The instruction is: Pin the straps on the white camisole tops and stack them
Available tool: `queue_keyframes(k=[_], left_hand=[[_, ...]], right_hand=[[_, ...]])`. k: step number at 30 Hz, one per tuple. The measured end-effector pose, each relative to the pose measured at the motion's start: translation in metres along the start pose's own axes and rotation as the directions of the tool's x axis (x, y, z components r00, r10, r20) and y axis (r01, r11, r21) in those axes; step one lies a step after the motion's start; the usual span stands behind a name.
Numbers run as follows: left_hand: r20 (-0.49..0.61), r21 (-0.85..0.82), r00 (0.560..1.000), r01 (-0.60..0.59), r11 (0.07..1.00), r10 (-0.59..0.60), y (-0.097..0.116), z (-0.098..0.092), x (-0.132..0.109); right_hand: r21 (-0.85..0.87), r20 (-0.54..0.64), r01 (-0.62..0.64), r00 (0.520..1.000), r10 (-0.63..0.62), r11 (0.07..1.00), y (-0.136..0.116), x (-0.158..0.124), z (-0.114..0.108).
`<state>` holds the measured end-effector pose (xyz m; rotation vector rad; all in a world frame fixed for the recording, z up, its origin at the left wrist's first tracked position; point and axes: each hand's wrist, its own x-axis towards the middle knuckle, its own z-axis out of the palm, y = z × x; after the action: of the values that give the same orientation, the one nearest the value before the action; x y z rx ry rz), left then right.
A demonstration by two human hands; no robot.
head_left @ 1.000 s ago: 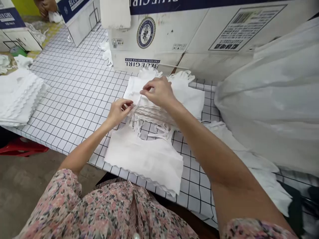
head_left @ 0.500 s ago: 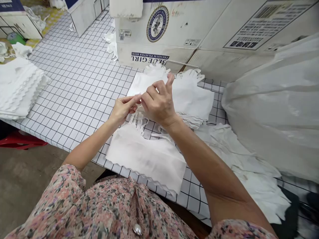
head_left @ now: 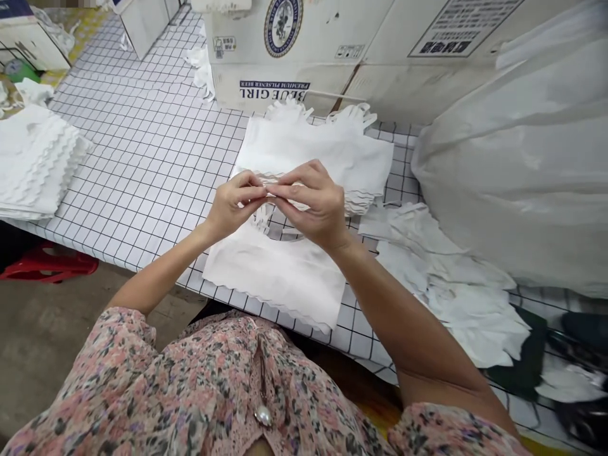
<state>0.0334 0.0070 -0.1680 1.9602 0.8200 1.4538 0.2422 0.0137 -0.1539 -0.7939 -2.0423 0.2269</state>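
Observation:
A white strappy top point(head_left: 280, 272) with a wavy hem lies flat at the table's near edge. Its thin white straps point(head_left: 261, 218) rise at its upper left toward my fingers. My left hand point(head_left: 235, 202) is closed in a pinch above them. Fingertip to fingertip with it, my right hand point(head_left: 316, 202) pinches too. Both seem to grip a strap, though the bit between the fingertips is mostly hidden. Just beyond my hands is a stack of similar white tops point(head_left: 318, 145), straps pointing away from me.
A printed carton point(head_left: 370, 82) stands behind the stack. To the right are a big whitish plastic bag point(head_left: 517, 164) and a loose heap of white garments point(head_left: 451, 278). Another stack of white pieces point(head_left: 38, 164) sits at the left on the checked tablecloth point(head_left: 137, 145). A red stool point(head_left: 52, 263) is below.
My right hand has turned, its raised fingers coming down into a pinch against the left fingertips. The view has shifted, so the carton appears higher.

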Motion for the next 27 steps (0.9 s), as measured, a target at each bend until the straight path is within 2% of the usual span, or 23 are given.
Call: queue_keyframes(k=[1,3,4,6,8,9,11,13,15,17,20,23,25,27], left_hand=[[-0.012,-0.035,0.999,0.047,0.998,-0.048,0.005,0.001,-0.003],[-0.019,-0.163,0.969,0.241,0.957,-0.247,0.015,0.003,-0.009],[0.007,-0.238,0.928,0.362,0.901,-0.371,0.020,0.004,-0.012],[0.100,-0.354,0.820,0.559,0.750,-0.564,0.029,0.006,-0.018],[0.176,-0.401,0.743,0.653,0.643,-0.645,0.036,0.007,-0.020],[0.189,-0.406,0.732,0.665,0.627,-0.655,0.038,0.007,-0.021],[0.187,-0.388,0.743,0.657,0.647,-0.643,0.041,0.007,-0.021],[0.188,-0.330,0.769,0.635,0.698,-0.611,0.043,0.005,-0.020],[0.176,-0.250,0.802,0.597,0.762,-0.571,0.046,0.004,-0.022],[0.156,-0.157,0.839,0.542,0.825,-0.522,0.048,0.005,-0.026],[0.142,-0.035,0.880,0.463,0.886,-0.454,0.047,0.008,-0.036],[0.145,0.048,0.897,0.414,0.909,-0.417,0.038,0.014,-0.051],[0.189,0.148,0.903,0.361,0.921,-0.385,0.028,0.017,-0.064],[0.262,0.300,0.890,0.293,0.908,-0.374,0.017,0.020,-0.077]], right_hand=[[-0.056,-0.011,0.013,1.000,-0.014,0.998,-0.002,-0.003,0.000],[-0.140,-0.008,0.019,1.000,-0.021,0.990,-0.004,-0.008,0.001],[-0.168,0.014,0.020,1.000,-0.018,0.986,-0.005,-0.011,0.001],[-0.200,0.093,0.024,0.996,-0.006,0.980,-0.010,-0.017,0.000],[-0.200,0.184,0.026,0.983,0.011,0.979,-0.017,-0.021,-0.002],[-0.183,0.216,0.020,0.976,0.020,0.983,-0.021,-0.023,-0.004],[-0.108,0.251,-0.050,0.965,0.076,0.993,-0.030,-0.024,-0.009],[0.003,0.288,-0.192,0.940,0.183,0.981,-0.035,-0.023,-0.013],[0.107,0.349,-0.337,0.894,0.282,0.936,-0.036,-0.023,-0.016],[0.183,0.385,-0.422,0.862,0.330,0.888,-0.034,-0.024,-0.016],[0.231,0.363,-0.492,0.844,0.394,0.839,-0.030,-0.030,-0.014],[0.193,0.323,-0.530,0.829,0.457,0.825,-0.030,-0.040,-0.013],[0.126,0.324,-0.521,0.826,0.461,0.844,-0.029,-0.049,-0.014],[0.050,0.368,-0.484,0.822,0.434,0.874,-0.026,-0.060,-0.014]])
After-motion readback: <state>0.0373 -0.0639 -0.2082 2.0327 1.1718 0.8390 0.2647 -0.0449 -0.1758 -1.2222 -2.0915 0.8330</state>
